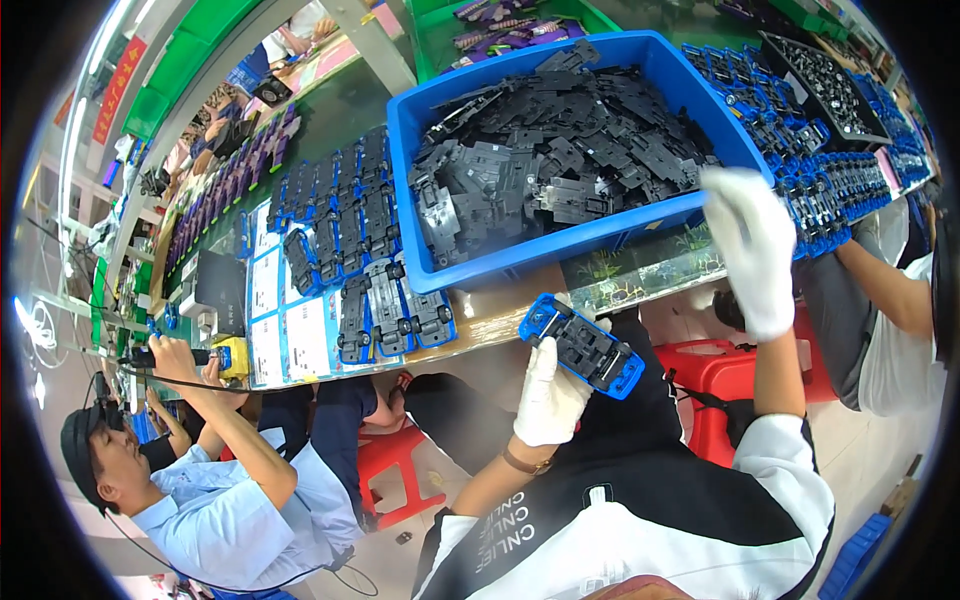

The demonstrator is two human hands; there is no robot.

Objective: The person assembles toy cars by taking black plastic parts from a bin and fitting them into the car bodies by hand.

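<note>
In open room by table edge [485,335] — left hand [549,402] holds car [588,348].

blurred right hand [750,245], half-covered left hand [553,400]
the right hand's fingers smear together, so whether they hold anything cannot be told; the blue car body [585,348] hides most left fingers; lower black plates [575,150] lie buried in the blue bin [545,252]; silvery pieces [825,82] are too small to identify; the top edge cuts the green bin [428,45], the dark rim a co-worker [900,345].
</note>
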